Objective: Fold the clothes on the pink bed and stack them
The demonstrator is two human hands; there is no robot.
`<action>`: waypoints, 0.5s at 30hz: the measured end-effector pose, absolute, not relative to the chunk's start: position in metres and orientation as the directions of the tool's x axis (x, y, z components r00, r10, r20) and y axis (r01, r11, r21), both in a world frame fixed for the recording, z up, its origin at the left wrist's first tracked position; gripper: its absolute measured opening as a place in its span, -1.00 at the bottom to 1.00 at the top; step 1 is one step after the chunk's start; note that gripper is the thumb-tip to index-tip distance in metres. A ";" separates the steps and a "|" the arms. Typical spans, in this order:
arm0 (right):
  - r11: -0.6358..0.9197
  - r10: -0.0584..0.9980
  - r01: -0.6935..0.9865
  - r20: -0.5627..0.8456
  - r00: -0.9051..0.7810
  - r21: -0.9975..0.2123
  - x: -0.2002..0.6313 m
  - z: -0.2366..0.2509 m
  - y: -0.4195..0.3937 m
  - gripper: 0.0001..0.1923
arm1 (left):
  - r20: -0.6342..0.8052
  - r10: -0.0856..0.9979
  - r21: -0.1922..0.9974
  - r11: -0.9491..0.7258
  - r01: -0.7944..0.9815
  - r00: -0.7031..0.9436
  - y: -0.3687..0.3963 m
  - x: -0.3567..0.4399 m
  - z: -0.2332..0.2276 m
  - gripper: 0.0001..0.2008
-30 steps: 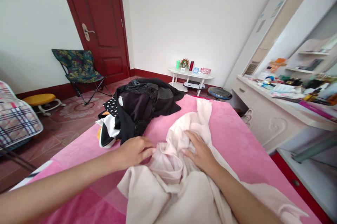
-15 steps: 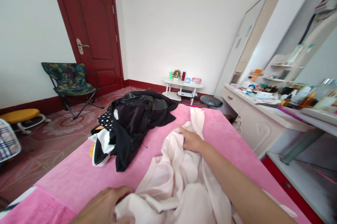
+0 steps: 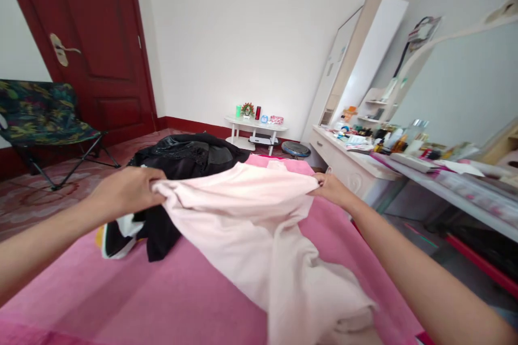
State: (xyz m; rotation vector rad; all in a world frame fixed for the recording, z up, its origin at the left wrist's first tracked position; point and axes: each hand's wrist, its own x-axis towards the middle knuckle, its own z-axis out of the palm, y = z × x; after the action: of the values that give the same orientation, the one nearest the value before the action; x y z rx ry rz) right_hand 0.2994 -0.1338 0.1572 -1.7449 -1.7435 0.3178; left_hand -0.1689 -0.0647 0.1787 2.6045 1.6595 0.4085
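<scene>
A pale pink long-sleeved top [image 3: 243, 215] is stretched out in the air between my two hands over the bed. My left hand [image 3: 135, 188] is closed on one gathered edge of it. Its opposite edge is pinched in my right hand [image 3: 326, 185]. The lower part of the garment hangs in folds toward me, and its far side is hidden. Behind my left hand lies a heap of black clothes [image 3: 194, 153], with a white and black piece [image 3: 119, 242] sticking out at the near left.
The pink bed cover [image 3: 190, 291] spreads beneath everything. To the right stands a dressing table [image 3: 352, 159] crowded with bottles. A low white table [image 3: 259, 126] stands by the far wall, and a folding chair [image 3: 44, 118] is at the left near the red door [image 3: 97, 26].
Both hands have raised the pink top off the bed and spread it. My left hand went forward and up; my right moved right and now pinches an edge. The view turned right.
</scene>
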 end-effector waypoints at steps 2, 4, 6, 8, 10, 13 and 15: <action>0.144 0.953 0.759 0.296 0.067 -0.635 0.295 0.167 -0.157 -0.83 | 0.445 0.823 0.041 -0.414 0.909 0.354 -0.049 -0.148 0.192 -0.70; 0.163 0.949 0.671 0.300 0.093 -0.723 0.282 0.165 -0.176 -0.81 | 0.628 0.711 0.032 -0.429 0.903 0.316 -0.040 -0.119 0.188 -0.67; 0.146 0.947 0.558 0.279 0.161 -0.817 0.267 0.155 -0.189 -0.81 | 0.701 0.612 0.067 -0.567 0.821 0.366 -0.039 -0.083 0.172 -0.64; 0.154 0.938 0.460 0.276 0.210 -0.874 0.254 0.142 -0.198 -0.80 | 0.695 0.538 0.150 -0.757 0.636 0.477 -0.047 -0.044 0.150 -0.61; 0.197 0.925 0.385 0.301 0.232 -0.902 0.242 0.131 -0.204 -0.78 | 0.668 0.487 0.281 -0.865 0.415 0.562 -0.064 -0.009 0.131 -0.56; 0.231 0.932 0.265 0.291 0.217 -0.936 0.230 0.127 -0.206 -0.78 | 0.627 0.425 0.442 -0.884 0.152 0.653 -0.089 0.030 0.119 -0.46; 0.227 0.949 0.175 0.258 0.180 -0.958 0.225 0.129 -0.204 -0.78 | 0.608 0.412 0.532 -0.846 0.037 0.678 -0.095 0.046 0.119 -0.42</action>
State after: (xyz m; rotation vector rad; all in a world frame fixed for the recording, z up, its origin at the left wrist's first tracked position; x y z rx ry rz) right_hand 0.2254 -0.2038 0.1294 -1.2209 -1.2731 0.8041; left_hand 0.0458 -0.0953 0.1186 2.4065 0.3477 1.0370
